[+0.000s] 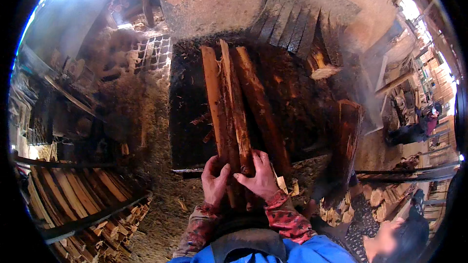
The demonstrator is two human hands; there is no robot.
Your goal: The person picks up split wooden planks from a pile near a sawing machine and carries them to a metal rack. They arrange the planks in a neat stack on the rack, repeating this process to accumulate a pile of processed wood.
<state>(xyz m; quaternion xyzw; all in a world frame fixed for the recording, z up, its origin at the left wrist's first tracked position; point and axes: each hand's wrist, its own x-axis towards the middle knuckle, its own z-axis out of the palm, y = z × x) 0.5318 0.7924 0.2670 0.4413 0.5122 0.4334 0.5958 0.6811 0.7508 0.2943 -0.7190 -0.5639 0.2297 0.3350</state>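
Note:
Long, rough wood slabs with reddish bark lie lengthwise in front of me on a dark bed. My left hand (215,181) is closed around the near end of the left slab (212,87). Beside it, my right hand (259,176) grips the near end of the middle slab (235,102), which has a splintered edge. Both thumbs rest on top, pointing toward each other, while the undersides of the slabs are hidden. A third slab (263,109) lies to the right, slanting away, with neither hand on it.
Dark hanging flaps (287,24) cover a machine opening at the far right, with a cut log end (325,72) below them. A co-worker (390,238) is at lower right, near an upright slab (348,136). Stacked boards (73,192) fill a rack at lower left.

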